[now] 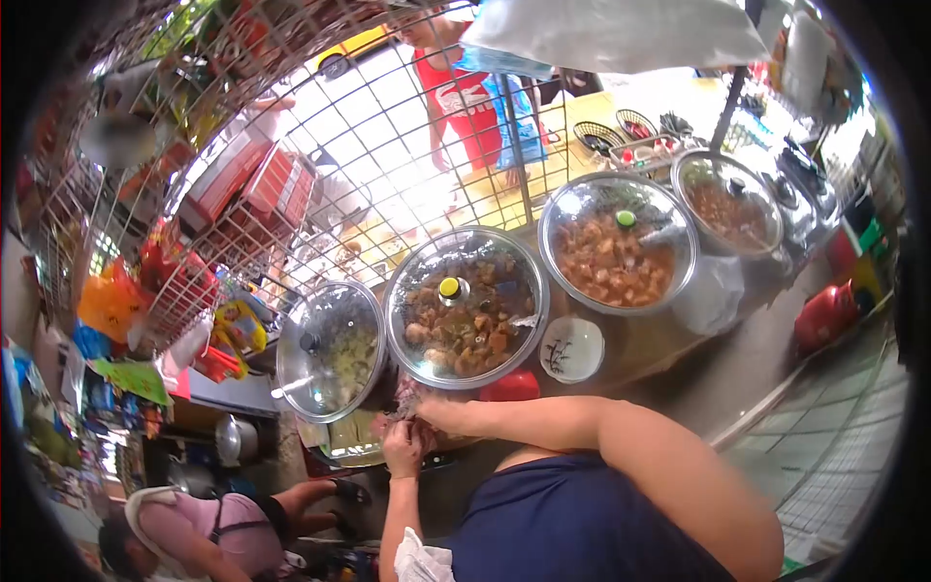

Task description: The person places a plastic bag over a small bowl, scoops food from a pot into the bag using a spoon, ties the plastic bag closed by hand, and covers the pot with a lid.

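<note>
My left hand and my right hand meet just below the pots, fingers closed together. Between them is something small and pinkish-grey that I cannot make out. Right above them stands a pot of chunky brown stew under a glass lid with a yellow knob. To its left, a glass-lidded pot holds pale greenish food. A white bowl with a dark leaf pattern sits right of the stew pot, near a red object partly hidden by my right arm.
Farther right are a lidded pot of reddish stew and another lidded pot. Wire mesh rises behind the pots, with a person in a red top beyond it. Another person in pink bends at lower left.
</note>
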{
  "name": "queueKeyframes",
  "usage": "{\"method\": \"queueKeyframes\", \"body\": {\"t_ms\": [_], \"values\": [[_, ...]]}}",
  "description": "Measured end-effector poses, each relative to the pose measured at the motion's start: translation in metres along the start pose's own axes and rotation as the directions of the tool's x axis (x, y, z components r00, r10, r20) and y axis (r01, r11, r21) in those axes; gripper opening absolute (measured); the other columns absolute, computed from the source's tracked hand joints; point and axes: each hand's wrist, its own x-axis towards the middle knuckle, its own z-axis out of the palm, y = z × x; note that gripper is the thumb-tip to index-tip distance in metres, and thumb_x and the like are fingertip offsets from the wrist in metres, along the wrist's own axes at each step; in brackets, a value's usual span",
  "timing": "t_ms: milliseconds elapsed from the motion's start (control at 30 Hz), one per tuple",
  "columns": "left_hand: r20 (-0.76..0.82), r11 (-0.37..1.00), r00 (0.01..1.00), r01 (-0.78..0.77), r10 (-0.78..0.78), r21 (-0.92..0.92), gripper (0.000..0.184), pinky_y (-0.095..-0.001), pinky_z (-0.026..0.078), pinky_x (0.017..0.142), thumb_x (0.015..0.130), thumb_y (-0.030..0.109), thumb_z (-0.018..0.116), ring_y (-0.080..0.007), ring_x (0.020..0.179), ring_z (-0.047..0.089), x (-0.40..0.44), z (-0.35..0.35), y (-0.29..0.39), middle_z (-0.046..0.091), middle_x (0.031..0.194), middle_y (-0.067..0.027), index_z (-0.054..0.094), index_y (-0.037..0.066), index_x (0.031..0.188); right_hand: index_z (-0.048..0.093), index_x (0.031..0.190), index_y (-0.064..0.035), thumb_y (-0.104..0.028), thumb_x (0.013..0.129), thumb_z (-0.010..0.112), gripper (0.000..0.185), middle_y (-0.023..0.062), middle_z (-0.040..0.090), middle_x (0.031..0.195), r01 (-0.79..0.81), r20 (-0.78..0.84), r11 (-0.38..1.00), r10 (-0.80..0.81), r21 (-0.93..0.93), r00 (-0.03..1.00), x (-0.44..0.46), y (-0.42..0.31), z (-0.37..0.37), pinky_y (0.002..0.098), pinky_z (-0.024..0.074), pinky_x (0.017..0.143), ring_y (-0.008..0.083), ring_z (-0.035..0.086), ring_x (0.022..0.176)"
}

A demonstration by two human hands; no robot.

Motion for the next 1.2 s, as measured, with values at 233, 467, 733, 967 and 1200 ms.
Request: {"method": "queueKeyframes", "body": {"t_ms": [233,467,733,967,1200], "values": [[-0.001,0.996,0.996,0.085,-0.085,0.032,0.029,-0.0466,0.051,0.08,0.09,0.032,0.072,-0.0402,0.092,0.061,0.001,-0.01,0.011,0.064,0.096,-0.0178,0.067,0.006,0.1,0.073,0.088,-0.003,-0.009,0.083,0.064,0.012,0.0159,0.07,0.076,0.091,0.021,0.994,-0.093,0.065,0.995,0.014,0.02,0.021,0.0403,0.0528,0.059,0.0276,0.071,0.07],[0.048,0.954,0.982,0.165,-0.182,0.252,0.051,-0.0562,0.031,0.113,0.098,0.042,0.056,-0.0377,0.137,0.046,-0.016,-0.015,0.012,0.057,0.139,-0.0199,0.057,0.006,0.134,0.074,0.088,-0.0041,-0.013,0.085,0.065,0.013,0.018,0.072,0.081,-0.044,0.05,0.962,0.031,0.268,0.998,0.007,0.017,0.007,0.0427,0.0541,0.062,0.0304,0.073,0.075],[-0.003,0.982,0.998,0.06,-0.06,0.18,0.029,-0.0582,0.031,0.112,0.098,0.028,0.06,-0.0332,0.129,0.055,-0.041,-0.017,-0.012,0.066,0.125,-0.0117,0.067,0.01,0.12,0.076,0.09,-0.0056,-0.015,0.086,0.063,0.017,0.0234,0.073,0.093,-0.128,0.104,0.969,0.108,0.21,0.989,-0.024,-0.018,-0.04,0.042,0.0579,0.072,0.0366,0.073,0.084],[-0.052,0.967,0.988,0.152,-0.144,0.207,0.016,-0.056,0.034,0.109,0.091,0.02,0.067,-0.0344,0.107,0.061,-0.024,-0.036,0.014,0.066,0.106,-0.0123,0.067,0.007,0.1,0.072,0.101,-0.0032,-0.015,0.087,0.06,0.022,0.024,0.072,0.097,0.044,0.273,0.917,0.072,-0.397,0.959,-0.052,-0.074,-0.101,0.0449,0.0572,0.075,0.0374,0.072,0.088],[-0.221,0.998,0.975,-0.014,0.027,0.061,0.031,-0.0511,0.04,0.106,0.088,0.009,0.066,-0.0419,0.118,0.055,-0.014,-0.036,0.046,0.06,0.122,-0.022,0.061,0.002,0.118,0.069,0.115,-0.0085,-0.015,0.092,0.065,0.024,0.0124,0.07,0.094,0.049,-0.198,0.991,-0.023,0.126,0.98,-0.172,-0.116,-0.196,0.04,0.0554,0.074,0.0308,0.069,0.085]]}}
